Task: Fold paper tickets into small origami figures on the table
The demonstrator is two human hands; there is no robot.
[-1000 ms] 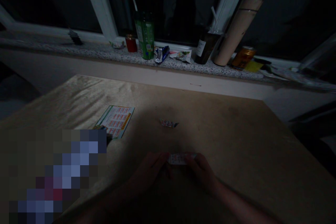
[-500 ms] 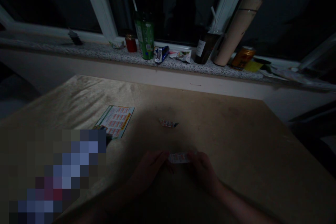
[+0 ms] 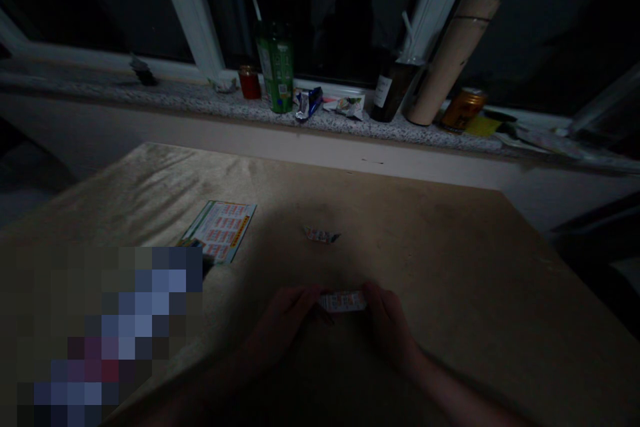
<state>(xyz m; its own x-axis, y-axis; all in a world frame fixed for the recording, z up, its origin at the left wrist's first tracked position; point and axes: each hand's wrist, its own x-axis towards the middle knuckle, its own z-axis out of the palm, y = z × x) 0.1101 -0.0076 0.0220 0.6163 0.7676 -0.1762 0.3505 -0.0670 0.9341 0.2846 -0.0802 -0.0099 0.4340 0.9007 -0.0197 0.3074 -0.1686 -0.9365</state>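
Observation:
A small printed strip of paper (image 3: 344, 301), pale with reddish print, is stretched between my two hands near the front of the table. My left hand (image 3: 290, 310) pinches its left end, and my right hand (image 3: 387, 317) grips its right end. Beyond them lies a small folded piece of printed paper (image 3: 321, 235), its ends turned up. Further left rests a printed card (image 3: 225, 227) with rows of reddish panels and a green edge. Shadow darkens both hands, so the finger details are hard to make out.
A light cloth-like covering spreads over the table (image 3: 440, 240). On the granite windowsill (image 3: 185, 97) stand a green cup (image 3: 280, 73) with a straw, a red jar (image 3: 249, 83), a dark drink cup (image 3: 390, 93), a tall flask (image 3: 453, 60) and an orange can (image 3: 465, 110). Pixelation hides the lower left.
The fingers of my right hand have shifted slightly right along the strip, so more of its printed face shows. The card and the folded piece have stayed put.

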